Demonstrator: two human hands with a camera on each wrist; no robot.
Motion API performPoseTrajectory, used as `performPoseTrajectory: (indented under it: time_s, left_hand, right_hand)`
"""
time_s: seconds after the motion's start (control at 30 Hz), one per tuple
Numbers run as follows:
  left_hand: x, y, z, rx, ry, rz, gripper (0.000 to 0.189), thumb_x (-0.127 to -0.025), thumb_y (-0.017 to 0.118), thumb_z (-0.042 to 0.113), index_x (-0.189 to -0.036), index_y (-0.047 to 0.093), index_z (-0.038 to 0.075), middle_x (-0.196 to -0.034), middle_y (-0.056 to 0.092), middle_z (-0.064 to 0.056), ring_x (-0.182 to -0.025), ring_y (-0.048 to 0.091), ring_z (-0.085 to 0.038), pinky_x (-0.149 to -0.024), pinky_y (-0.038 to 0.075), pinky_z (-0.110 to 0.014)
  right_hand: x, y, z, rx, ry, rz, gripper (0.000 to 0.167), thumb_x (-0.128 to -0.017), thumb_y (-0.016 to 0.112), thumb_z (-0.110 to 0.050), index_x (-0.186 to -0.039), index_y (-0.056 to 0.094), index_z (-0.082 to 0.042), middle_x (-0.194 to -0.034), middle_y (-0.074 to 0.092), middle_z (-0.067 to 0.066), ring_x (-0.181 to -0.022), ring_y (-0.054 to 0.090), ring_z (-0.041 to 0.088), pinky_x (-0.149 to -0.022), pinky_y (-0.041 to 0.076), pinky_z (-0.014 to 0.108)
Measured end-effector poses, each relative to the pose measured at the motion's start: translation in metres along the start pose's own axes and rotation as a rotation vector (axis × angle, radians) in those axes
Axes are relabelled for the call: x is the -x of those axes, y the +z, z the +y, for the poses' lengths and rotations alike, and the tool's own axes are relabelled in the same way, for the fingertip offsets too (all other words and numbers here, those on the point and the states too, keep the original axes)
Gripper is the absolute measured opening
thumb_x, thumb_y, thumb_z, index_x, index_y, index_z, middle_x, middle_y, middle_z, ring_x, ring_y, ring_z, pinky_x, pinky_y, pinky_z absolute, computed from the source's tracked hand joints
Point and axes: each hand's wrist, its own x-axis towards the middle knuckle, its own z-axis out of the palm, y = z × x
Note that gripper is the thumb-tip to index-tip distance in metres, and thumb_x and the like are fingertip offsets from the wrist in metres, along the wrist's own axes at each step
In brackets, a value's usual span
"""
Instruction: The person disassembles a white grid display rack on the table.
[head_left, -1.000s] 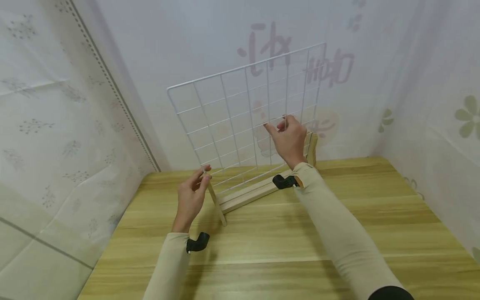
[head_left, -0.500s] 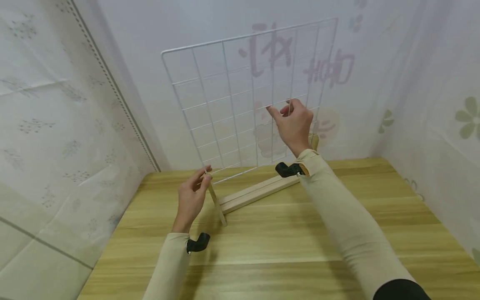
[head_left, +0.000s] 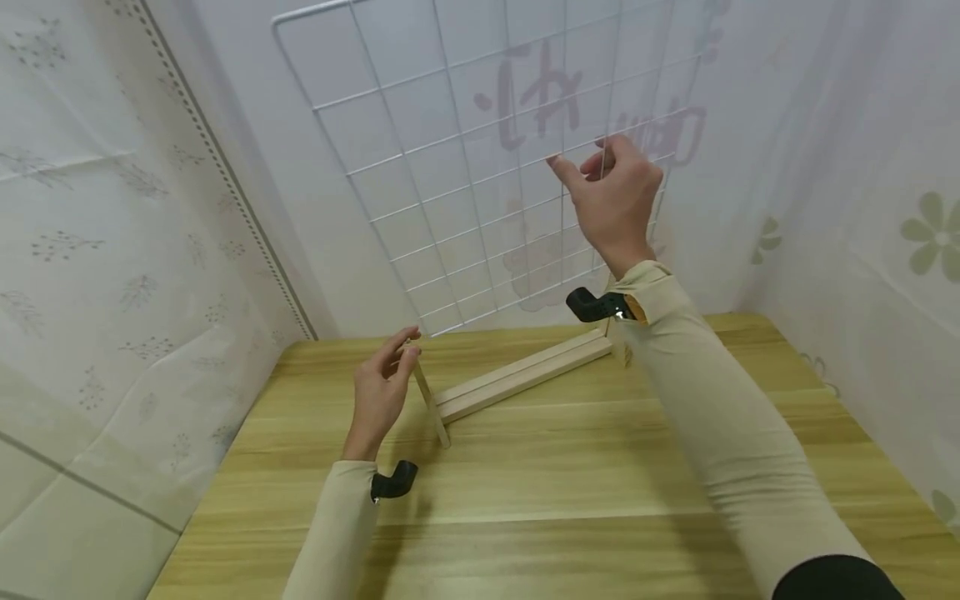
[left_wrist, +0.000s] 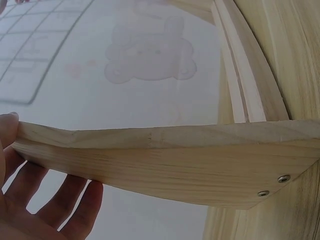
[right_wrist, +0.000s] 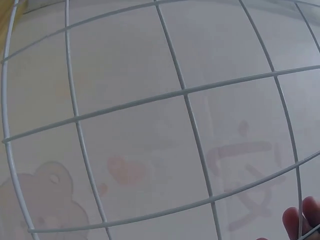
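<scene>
A white wire grid panel point(head_left: 403, 153) hangs tilted in the air before the back wall, its top running out of the head view. My right hand point(head_left: 618, 200) grips it by wires in its right half; in the right wrist view the grid point(right_wrist: 184, 92) fills the picture and only fingertips show at the lower right corner. Below stands a pale wooden stand point(head_left: 525, 379), a slotted bar between two end pieces. My left hand point(head_left: 378, 396) holds the top of its left end piece point(left_wrist: 165, 165), thumb on one side and fingers on the other. The grid's lower edge is above the bar.
The stand rests on a wood-grain table point(head_left: 525, 492). Pale printed cloth walls point(head_left: 135, 250) enclose the table at the back and both sides. Each wrist carries a black camera mount point(head_left: 395, 481).
The right hand has raised the wire grid panel up and a little to the right, away from the wooden stand's slotted bar. The left hand and the stand have stayed nearly still.
</scene>
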Motion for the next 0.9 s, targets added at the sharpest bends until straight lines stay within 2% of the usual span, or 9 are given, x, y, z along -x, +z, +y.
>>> performPoseTrajectory:
  time_s: [0.1,0.3,0.47,0.6,0.73,0.83,0.9]
  left_hand:
    - [0.002,-0.001,0.013,0.011,-0.018,-0.005,0.035,-0.104,0.055,0.015,-0.138,0.061,0.009,-0.138,0.065,-0.013,-0.119,0.066,-0.033,-0.092,0.048,-0.008]
    - [0.003,-0.002,0.015,-0.006,-0.033,-0.009,0.035,-0.104,0.056,0.018,-0.138,0.062,0.009,-0.138,0.065,-0.010,-0.118,0.066,-0.030,-0.094,0.049,-0.011]
    - [0.000,-0.003,0.014,-0.009,-0.045,-0.014,0.035,-0.105,0.055,0.020,-0.138,0.061,0.011,-0.139,0.065,-0.008,-0.118,0.066,-0.028,-0.091,0.048,-0.007]
    - [-0.002,-0.004,0.014,-0.005,-0.041,-0.007,0.035,-0.105,0.055,0.020,-0.138,0.062,0.012,-0.139,0.065,-0.008,-0.116,0.067,-0.020,-0.092,0.048,-0.006]
    - [-0.003,-0.005,0.014,0.001,-0.040,-0.002,0.034,-0.104,0.056,0.018,-0.138,0.062,0.012,-0.137,0.065,-0.008,-0.113,0.068,-0.018,-0.092,0.049,-0.009]
    - [-0.002,-0.005,0.014,0.006,-0.027,-0.004,0.034,-0.104,0.056,0.017,-0.137,0.062,0.011,-0.137,0.065,-0.011,-0.115,0.069,-0.026,-0.093,0.049,-0.010]
    - [-0.001,-0.006,0.013,0.008,-0.018,-0.005,0.034,-0.104,0.056,0.016,-0.137,0.062,0.009,-0.137,0.065,-0.012,-0.116,0.068,-0.031,-0.093,0.049,-0.011]
  right_hand:
    - [-0.002,-0.010,0.002,0.013,0.010,0.012,0.048,-0.086,0.078,-0.042,-0.106,0.069,0.002,-0.077,0.063,0.003,-0.077,0.059,0.013,-0.082,0.046,0.021]
    - [0.000,-0.031,0.012,0.039,0.051,0.017,0.048,-0.087,0.077,-0.042,-0.109,0.069,0.000,-0.076,0.059,-0.007,-0.071,0.051,0.002,-0.078,0.041,0.017]
    - [-0.001,-0.048,0.022,0.074,0.074,0.013,0.048,-0.086,0.077,-0.042,-0.110,0.070,-0.001,-0.071,0.053,-0.018,-0.069,0.051,-0.002,-0.081,0.042,0.018]
    - [0.000,-0.059,0.030,0.109,0.101,-0.020,0.051,-0.086,0.076,-0.046,-0.111,0.069,-0.001,-0.070,0.050,-0.021,-0.068,0.049,-0.003,-0.082,0.043,0.020]
    - [0.005,-0.069,0.041,0.161,0.129,-0.054,0.049,-0.086,0.075,-0.049,-0.103,0.068,-0.003,-0.071,0.053,-0.017,-0.064,0.048,-0.003,-0.086,0.046,0.026]
    - [0.012,-0.074,0.051,0.187,0.139,-0.080,0.044,-0.086,0.075,-0.048,-0.087,0.063,-0.007,-0.075,0.063,-0.004,-0.064,0.048,-0.003,-0.091,0.050,0.034]
    - [0.017,-0.078,0.058,0.203,0.139,-0.103,0.042,-0.086,0.075,-0.047,-0.079,0.057,-0.010,-0.082,0.069,0.009,-0.068,0.051,0.003,-0.092,0.050,0.039]
